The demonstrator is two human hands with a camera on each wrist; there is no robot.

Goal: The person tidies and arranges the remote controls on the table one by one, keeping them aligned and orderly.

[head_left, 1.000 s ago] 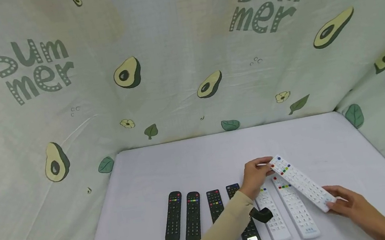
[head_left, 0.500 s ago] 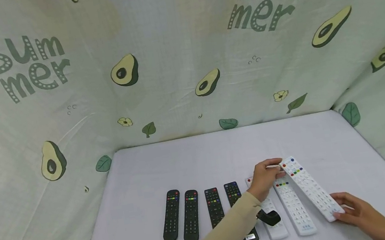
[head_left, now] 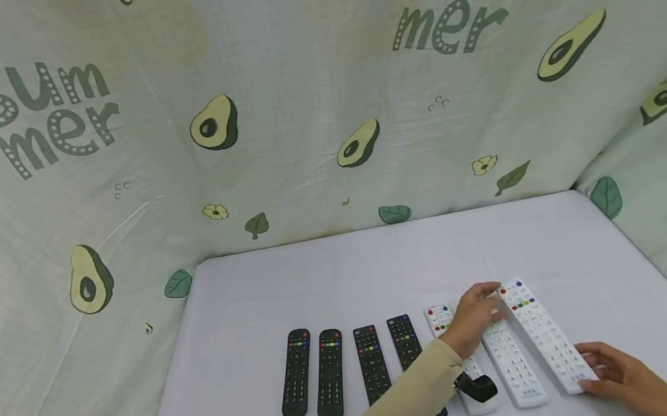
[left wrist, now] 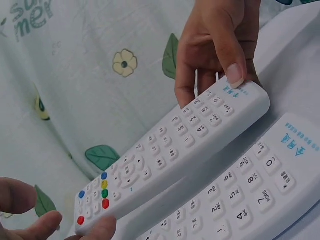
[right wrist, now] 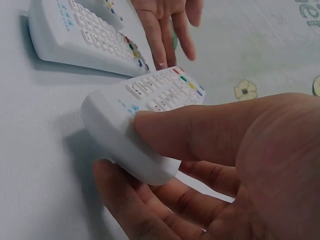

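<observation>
A white remote control (head_left: 549, 337), the rightmost in the row, is tilted and slightly raised off the table at its near end. My right hand (head_left: 619, 370) pinches that end, thumb on the top face and fingers underneath, as the right wrist view shows. At the far end, my left hand (head_left: 473, 316) has its fingers loosely extended beside the coloured buttons; a fingertip (right wrist: 161, 64) is at the remote's edge. A second white remote (head_left: 516, 367) lies just left of it, its top partly behind my left hand. A third white remote (head_left: 440, 319) is partly covered by my left forearm.
Several black remotes, among them the leftmost one (head_left: 296, 373), lie side by side along the left of the row. The white table (head_left: 331, 279) meets a hanging cloth (head_left: 289, 164) printed with avocados behind and at the sides.
The held white remote has moved right and toward me, turning closer to parallel with the others. Both hands travelled with it; the left hand's fingers now look looser at its top.
</observation>
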